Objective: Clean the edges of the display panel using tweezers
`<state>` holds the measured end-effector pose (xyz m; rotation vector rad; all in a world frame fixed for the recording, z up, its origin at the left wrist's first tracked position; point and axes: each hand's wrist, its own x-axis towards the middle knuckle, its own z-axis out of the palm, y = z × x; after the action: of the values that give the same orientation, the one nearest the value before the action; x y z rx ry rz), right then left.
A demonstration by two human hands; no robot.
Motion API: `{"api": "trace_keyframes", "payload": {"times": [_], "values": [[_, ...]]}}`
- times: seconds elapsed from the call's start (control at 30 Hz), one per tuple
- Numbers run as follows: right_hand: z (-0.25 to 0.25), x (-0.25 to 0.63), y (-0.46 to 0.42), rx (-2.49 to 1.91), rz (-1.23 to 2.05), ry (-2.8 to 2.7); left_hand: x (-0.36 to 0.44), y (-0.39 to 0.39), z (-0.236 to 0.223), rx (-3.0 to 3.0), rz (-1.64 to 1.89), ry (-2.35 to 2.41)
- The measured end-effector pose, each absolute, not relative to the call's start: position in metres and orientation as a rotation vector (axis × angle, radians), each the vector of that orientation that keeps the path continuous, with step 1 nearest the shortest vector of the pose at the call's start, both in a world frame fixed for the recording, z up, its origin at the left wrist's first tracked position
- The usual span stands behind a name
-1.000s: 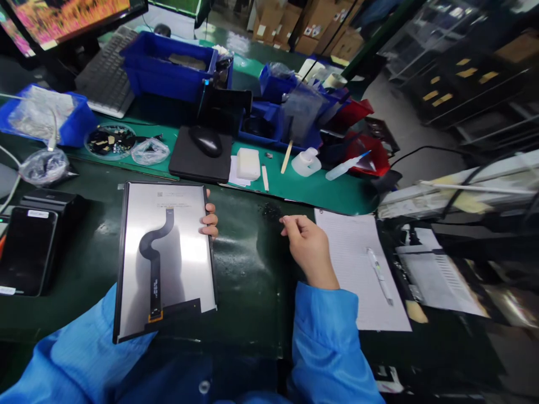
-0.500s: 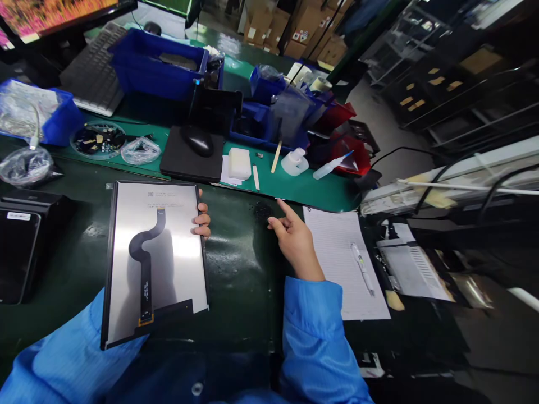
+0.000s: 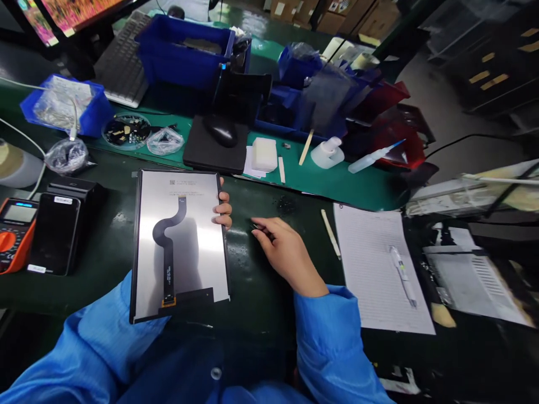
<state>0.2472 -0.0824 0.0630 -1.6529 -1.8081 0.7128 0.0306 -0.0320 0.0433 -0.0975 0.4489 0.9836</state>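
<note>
My left hand [image 3: 224,210] grips a display panel [image 3: 145,241] from behind, its fingertips wrapped over the right edge. The panel is tilted up with its silvery back facing me. A black flex cable [image 3: 168,264] curves down that back to an orange-edged connector near the bottom. To the right of the panel, apart from it, my right hand [image 3: 288,252] hovers over the dark mat with thumb and fingers drawn together. Something small and dark shows at its fingertips, too small to name. Just beyond it lies a patch of black bits [image 3: 285,205].
A pale stick [image 3: 330,234] lies beside a lined sheet [image 3: 370,280] with a pen [image 3: 403,278] on it. Behind are a white sponge block [image 3: 264,154], a pump bottle [image 3: 327,153], a mouse [image 3: 221,130] and blue bins [image 3: 181,62]. Left stand a phone [image 3: 54,234] and a multimeter [image 3: 16,235].
My right hand has drawn closer to the panel, its extended index finger now curled in towards the thumb. The view has swung left, showing the multimeter. The pale stick beside the sheet is now visible.
</note>
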Motion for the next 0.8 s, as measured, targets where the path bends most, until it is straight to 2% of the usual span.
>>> {"api": "trace_keyframes", "payload": {"times": [0.1,0.13,0.27,0.37,0.53,0.7,0.8], "values": [[0.071,0.230,-0.091,-1.603,0.675,-1.715,0.030,-0.035,0.041,-0.088,0.965,0.464],[0.073,0.222,-0.095,-1.565,0.797,-1.673,0.029,-0.036,0.042,-0.082,0.967,0.464],[0.073,0.186,-0.112,-1.238,1.693,-1.410,0.024,-0.034,0.046,-0.041,0.998,0.457],[0.066,0.167,-0.121,-1.044,1.985,-1.092,0.020,-0.028,0.051,0.003,1.012,0.447],[0.062,0.163,-0.123,-0.945,1.977,-0.890,0.018,-0.027,0.064,0.077,0.949,0.433],[0.062,0.176,-0.118,-0.974,1.867,-0.920,0.029,-0.039,0.064,0.187,0.760,0.311],[0.061,0.182,-0.116,-1.019,1.858,-0.969,0.032,-0.043,0.061,0.200,0.781,0.264]]}}
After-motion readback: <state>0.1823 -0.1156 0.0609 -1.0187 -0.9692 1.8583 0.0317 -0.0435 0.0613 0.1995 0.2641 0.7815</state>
